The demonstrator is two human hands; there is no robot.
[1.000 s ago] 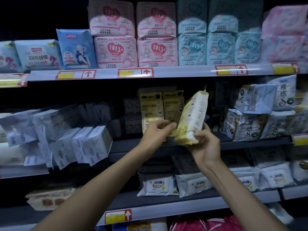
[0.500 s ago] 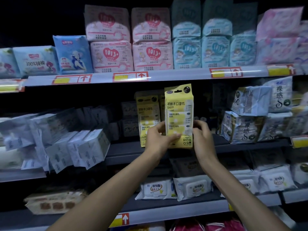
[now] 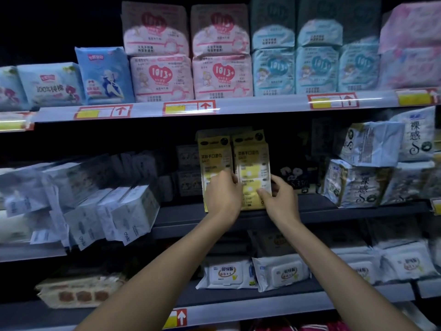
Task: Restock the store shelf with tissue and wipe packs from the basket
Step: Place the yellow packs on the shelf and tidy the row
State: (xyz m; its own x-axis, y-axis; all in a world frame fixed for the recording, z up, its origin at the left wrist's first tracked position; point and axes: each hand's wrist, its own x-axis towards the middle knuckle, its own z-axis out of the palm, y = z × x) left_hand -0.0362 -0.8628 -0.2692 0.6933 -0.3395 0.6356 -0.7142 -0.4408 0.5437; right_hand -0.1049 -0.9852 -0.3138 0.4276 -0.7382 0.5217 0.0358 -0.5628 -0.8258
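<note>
A yellow wipe pack (image 3: 253, 168) stands upright on the middle shelf (image 3: 310, 212), face forward, right beside another yellow pack (image 3: 213, 158) of the same kind. My left hand (image 3: 223, 197) grips the pack's lower left edge and covers part of the neighbouring pack. My right hand (image 3: 280, 199) pinches its lower right edge, thumb on the front. The pack's bottom is at the shelf board. The basket is out of view.
White tissue packs (image 3: 114, 211) lean at the left of the middle shelf. Grey-and-white packs (image 3: 358, 182) are stacked at the right. Pink (image 3: 162, 77) and blue (image 3: 274, 70) packs fill the top shelf; white wipe packs (image 3: 279, 271) lie on the lower one.
The yellow pack was tilted edge-on, then turned face forward in both hands. Now it has moved back onto the shelf beside the other yellow pack.
</note>
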